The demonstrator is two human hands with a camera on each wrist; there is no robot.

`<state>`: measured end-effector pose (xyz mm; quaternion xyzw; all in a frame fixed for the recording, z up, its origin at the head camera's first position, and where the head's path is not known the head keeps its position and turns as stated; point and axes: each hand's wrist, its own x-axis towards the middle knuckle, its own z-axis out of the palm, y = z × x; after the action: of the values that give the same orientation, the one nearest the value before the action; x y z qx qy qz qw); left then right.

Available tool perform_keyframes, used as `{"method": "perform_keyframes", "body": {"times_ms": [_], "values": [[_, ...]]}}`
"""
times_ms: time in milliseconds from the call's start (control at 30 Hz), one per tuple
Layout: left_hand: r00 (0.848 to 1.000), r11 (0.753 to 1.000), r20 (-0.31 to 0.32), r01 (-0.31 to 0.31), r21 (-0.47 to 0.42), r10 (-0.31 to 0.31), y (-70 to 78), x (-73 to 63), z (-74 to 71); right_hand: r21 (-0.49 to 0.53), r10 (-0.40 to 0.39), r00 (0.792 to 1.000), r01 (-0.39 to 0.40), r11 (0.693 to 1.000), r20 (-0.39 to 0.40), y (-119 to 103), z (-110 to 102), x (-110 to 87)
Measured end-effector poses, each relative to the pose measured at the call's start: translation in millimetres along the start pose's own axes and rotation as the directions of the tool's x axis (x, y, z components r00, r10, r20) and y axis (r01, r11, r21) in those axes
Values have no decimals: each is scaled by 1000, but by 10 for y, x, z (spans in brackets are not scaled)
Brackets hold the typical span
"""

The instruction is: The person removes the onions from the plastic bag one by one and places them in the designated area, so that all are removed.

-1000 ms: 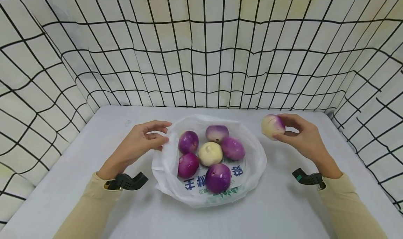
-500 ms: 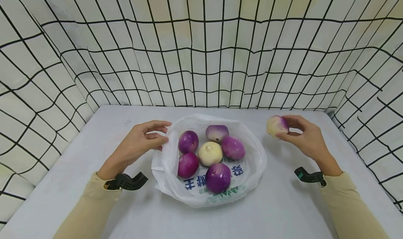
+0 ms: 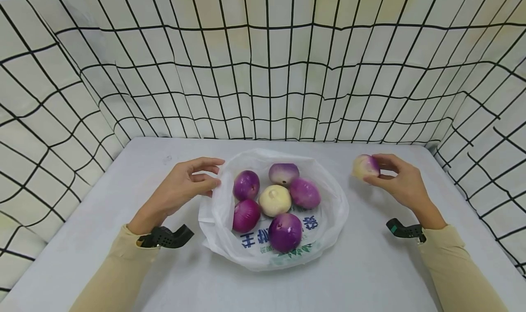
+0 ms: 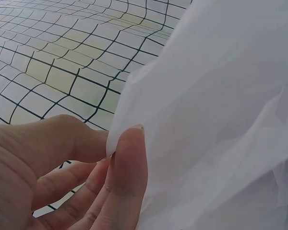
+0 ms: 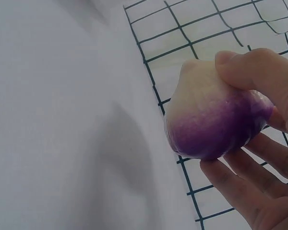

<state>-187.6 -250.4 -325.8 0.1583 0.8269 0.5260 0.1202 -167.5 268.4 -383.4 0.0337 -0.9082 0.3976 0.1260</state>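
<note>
My right hand (image 3: 399,180) holds a purple-and-cream onion (image 3: 365,167) above the table, to the right of the bag. In the right wrist view the thumb lies over the onion's (image 5: 206,120) pale pointed end, with fingertips under its purple side. A white plastic bag (image 3: 328,230) with blue and green print lies wide open in the middle. My left hand (image 3: 181,182) pinches its left rim; the left wrist view shows the bag's (image 4: 206,120) thin film between thumb and forefinger. Several purple onions, such as the front one (image 3: 285,232), and a cream one (image 3: 275,201) sit inside.
The white table (image 3: 172,275) carries the bag. A black wire grid (image 3: 269,81) over pale sheeting walls in the back and both sides, close behind the right hand. Each wrist wears a black band (image 3: 170,236).
My right hand has drawn the onion a little farther right, away from the bag, and slightly lower. The left hand and the bag stay in place.
</note>
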Motion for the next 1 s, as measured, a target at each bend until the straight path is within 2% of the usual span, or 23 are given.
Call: {"method": "perform_keyframes", "body": {"times_ms": [333, 667, 1000], "values": [[1000, 1000, 3, 9, -2, -9, -3, -6, 0, -45, 15, 1000, -14, 999, 27, 144, 39, 15], [1000, 1000, 8, 14, -5, -14, 10, 4, 6, -91, 12, 999, -8, 996, 49, 159, 65, 10], [1000, 1000, 10, 17, 0, -17, 15, -6, 5, -90, 7, 997, 0, 996, 74, 116, 84, 12]]}}
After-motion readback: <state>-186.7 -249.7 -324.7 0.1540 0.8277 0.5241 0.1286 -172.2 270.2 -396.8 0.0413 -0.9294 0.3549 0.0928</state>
